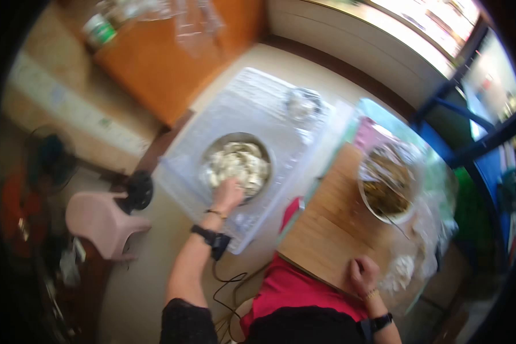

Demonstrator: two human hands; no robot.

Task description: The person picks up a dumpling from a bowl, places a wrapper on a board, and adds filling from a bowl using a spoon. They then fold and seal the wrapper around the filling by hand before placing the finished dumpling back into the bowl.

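Note:
My left hand (229, 194) reaches down into a round metal bowl (272, 166). The bowl holds many pale, whitish pieces (238, 163) that look like dumplings or dough. Its fingers are bunched together at the near side of the pile, and whatever they pinch is hidden. Loosely curled, with nothing visible in it, my right hand (364, 276) rests at the near edge of a wooden board (327, 229). Beyond it stands a white tub (384, 217) of brownish-green chopped filling (387, 195), partly covered by clear plastic. A white lump (400, 272), perhaps dough or flour, lies right of that hand.
The bowl sits on a translucent plastic lid or box (183, 166), with a crumpled clear bag (304, 106) at its far corner. A pink stool (100, 221) and a fan (49, 155) stand left. An orange-brown cabinet (155, 63) and a blue frame (441, 126) lie beyond.

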